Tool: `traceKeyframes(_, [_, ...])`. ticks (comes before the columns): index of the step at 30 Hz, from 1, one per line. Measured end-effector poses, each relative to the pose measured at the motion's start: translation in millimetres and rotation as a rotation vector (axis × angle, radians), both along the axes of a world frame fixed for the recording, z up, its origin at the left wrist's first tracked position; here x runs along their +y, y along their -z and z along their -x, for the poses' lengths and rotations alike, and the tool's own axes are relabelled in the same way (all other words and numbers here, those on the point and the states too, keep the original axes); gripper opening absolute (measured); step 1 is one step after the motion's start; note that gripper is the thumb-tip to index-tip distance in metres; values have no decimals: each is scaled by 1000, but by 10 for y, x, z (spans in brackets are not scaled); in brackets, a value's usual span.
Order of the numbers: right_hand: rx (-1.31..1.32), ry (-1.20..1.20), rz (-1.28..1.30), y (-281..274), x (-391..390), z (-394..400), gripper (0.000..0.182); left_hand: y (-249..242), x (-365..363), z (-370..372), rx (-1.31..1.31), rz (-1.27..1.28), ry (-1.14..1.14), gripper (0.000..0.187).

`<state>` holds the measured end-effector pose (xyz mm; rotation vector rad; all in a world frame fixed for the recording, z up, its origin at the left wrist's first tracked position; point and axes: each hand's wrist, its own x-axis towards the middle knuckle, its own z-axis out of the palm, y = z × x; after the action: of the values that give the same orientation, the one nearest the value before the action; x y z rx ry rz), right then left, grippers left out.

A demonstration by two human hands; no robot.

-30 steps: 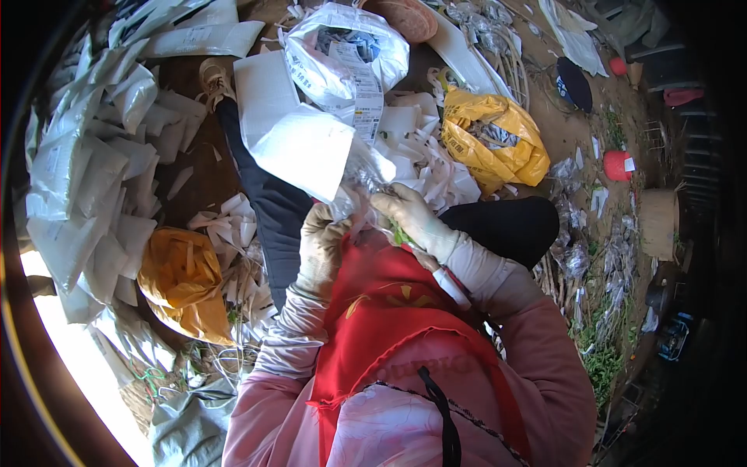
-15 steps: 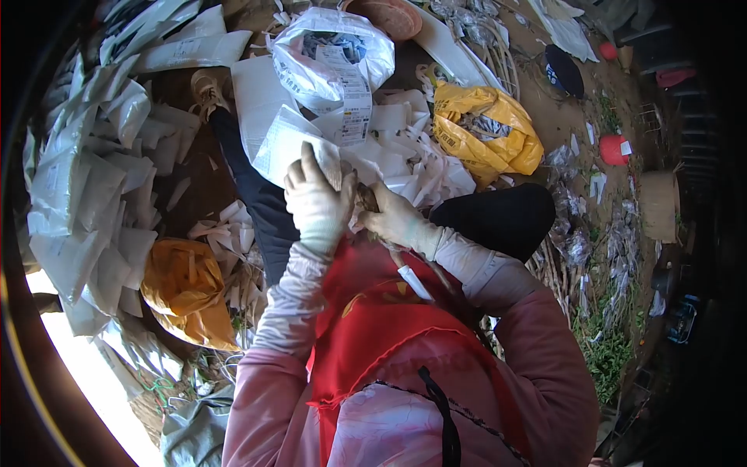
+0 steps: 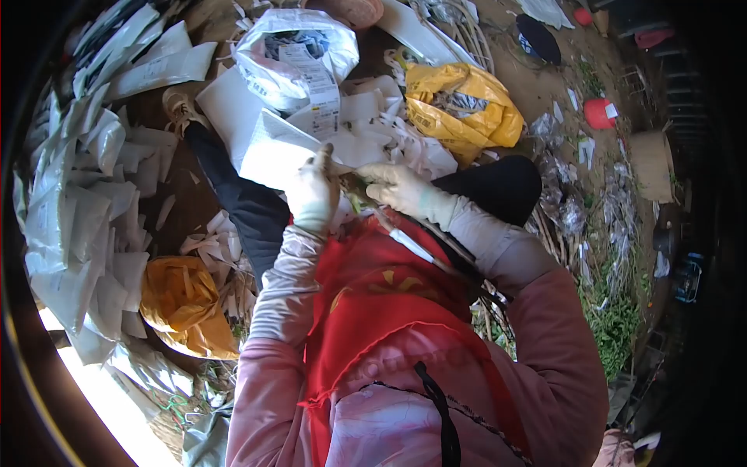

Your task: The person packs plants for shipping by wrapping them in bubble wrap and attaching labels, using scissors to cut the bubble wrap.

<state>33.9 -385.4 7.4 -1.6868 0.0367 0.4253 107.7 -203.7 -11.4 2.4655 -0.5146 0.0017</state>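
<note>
My left hand [image 3: 313, 193], in a pale glove, grips a white paper bag [image 3: 268, 152] that sticks out up and to the left. My right hand [image 3: 391, 187], also gloved, pinches a thin brown stem with a bit of green [image 3: 356, 194] where it meets the bag's mouth. The stem runs down to the right across my red apron [image 3: 373, 296]. Both hands sit close together in front of my chest, almost touching.
White paper bags [image 3: 78, 202] lie heaped at the left. A white sack of printed papers [image 3: 292, 58] lies ahead, a yellow bag [image 3: 459, 109] to its right, an orange bag [image 3: 183, 300] at lower left. Red pots [image 3: 597, 113] and scraps dot the ground.
My hands rose and drew together. The left hand went from beside the bag to gripping its mouth, the bag now flatter and turned leftward. The view shifted slightly down.
</note>
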Motion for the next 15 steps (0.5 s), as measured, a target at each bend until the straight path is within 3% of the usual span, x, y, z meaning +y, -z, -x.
traceKeyframes(1, [89,32,-133,-119,-93,77,35,66,-16,-115,32,72,-19,45])
traceKeyframes(2, [18,-4,-4,-280,-238,184,35,51,-27,-181,43,171,-57,36])
traceKeyframes(3, [0,-32,316,-677,-293,301,36,-85,-52,-202,102,99,-17,38])
traceKeyframes(4, [-78,45,462,-918,-336,514,39,-40,-100,-211,48,111,10,35])
traceKeyframes(6, [-252,-1,737,-1236,-495,1037,54,13,-204,-240,-18,108,44,32])
traceKeyframes(8, [-65,-31,904,-1577,-539,1588,75,14,-291,-293,29,98,38,30])
traceKeyframes(10, [-1,1,1050,-1583,-526,2177,91,81,-322,-376,60,144,56,27])
traceKeyframes(11, [151,16,1065,-1633,-447,2354,93,105,-335,-393,10,161,73,26])
traceKeyframes(13, [167,27,1195,-1534,-348,2780,93,160,-373,-383,25,106,91,27])
traceKeyframes(15, [361,133,1130,-1406,-300,3034,91,164,-376,-362,61,33,86,25])
